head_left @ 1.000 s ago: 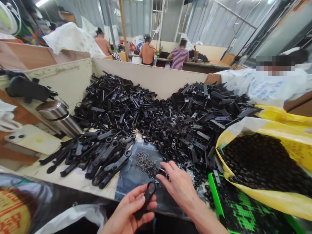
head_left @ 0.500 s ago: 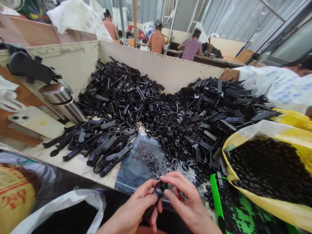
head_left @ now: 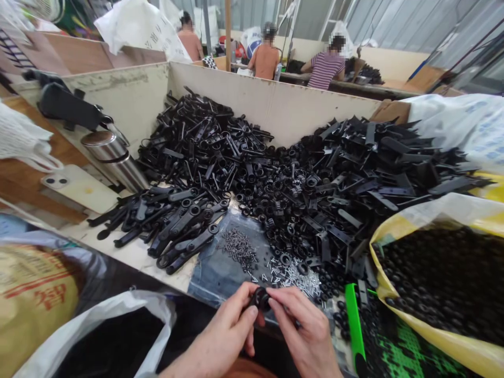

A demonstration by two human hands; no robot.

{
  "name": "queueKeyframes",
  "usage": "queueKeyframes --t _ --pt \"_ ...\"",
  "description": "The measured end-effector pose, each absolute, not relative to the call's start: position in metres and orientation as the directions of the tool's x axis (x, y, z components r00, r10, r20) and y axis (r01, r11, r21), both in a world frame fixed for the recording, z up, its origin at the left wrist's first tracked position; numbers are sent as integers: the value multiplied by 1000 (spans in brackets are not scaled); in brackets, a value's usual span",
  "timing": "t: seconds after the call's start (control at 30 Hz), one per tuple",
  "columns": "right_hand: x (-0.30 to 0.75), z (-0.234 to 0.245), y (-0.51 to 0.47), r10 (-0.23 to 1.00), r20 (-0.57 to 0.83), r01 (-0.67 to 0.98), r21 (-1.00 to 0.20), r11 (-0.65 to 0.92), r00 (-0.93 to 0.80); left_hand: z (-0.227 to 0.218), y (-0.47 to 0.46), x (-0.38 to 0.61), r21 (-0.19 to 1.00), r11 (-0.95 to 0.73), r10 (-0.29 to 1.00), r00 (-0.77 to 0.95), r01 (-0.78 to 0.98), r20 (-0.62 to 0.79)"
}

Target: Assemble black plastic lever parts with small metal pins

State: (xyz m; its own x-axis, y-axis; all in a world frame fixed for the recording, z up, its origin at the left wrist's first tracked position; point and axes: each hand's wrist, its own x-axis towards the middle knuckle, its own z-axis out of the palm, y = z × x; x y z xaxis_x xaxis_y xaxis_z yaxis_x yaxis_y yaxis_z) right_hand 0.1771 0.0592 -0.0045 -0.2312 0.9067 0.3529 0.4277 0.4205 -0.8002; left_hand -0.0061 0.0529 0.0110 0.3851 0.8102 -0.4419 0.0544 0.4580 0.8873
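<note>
Low in the middle of the head view, my left hand [head_left: 232, 320] is closed around a black plastic part with a round ringed end [head_left: 260, 298]. My right hand [head_left: 301, 323] pinches the edge of that ringed end between thumb and fingertips; whether it holds a separate small piece there I cannot make out. Just beyond my hands lies a dark blue mat [head_left: 208, 273] bearing a heap of small dark pins [head_left: 239, 248] and a scatter of shiny silver pins [head_left: 297, 278]. Left of the mat are several black lever-like parts [head_left: 183, 226] with ringed ends.
Piles of black plastic parts [head_left: 378, 157] fill the walled bench. A yellow-edged sack [head_left: 397, 310] of black rings and a green basket [head_left: 355, 320] stand right. A steel flask [head_left: 114, 160], a phone [head_left: 81, 188] and a white sack [head_left: 157, 310] are left. Several people work behind.
The view has swung slightly to the right. My right fingers have drawn in from a spread grasp to a pinch at the part's ringed end, which now faces up more.
</note>
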Motion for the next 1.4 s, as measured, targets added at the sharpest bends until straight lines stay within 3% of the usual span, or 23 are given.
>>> queueKeyframes --t 0.33,0.8,1.07,1.4 --pt "178 -2 59 860 421 433 -744 508 -287 15 46 -14 851 460 813 266 255 -519" --pt "169 1 50 850 449 493 -693 526 -275 23 45 -8 814 403 836 195 418 -513" --pt "168 -17 30 883 438 536 -711 456 -170 -5 27 -5 890 257 912 211 376 -353" --pt "164 -21 15 890 454 562 -725 398 -46 3 25 -2 922 178 933 240 344 -269"
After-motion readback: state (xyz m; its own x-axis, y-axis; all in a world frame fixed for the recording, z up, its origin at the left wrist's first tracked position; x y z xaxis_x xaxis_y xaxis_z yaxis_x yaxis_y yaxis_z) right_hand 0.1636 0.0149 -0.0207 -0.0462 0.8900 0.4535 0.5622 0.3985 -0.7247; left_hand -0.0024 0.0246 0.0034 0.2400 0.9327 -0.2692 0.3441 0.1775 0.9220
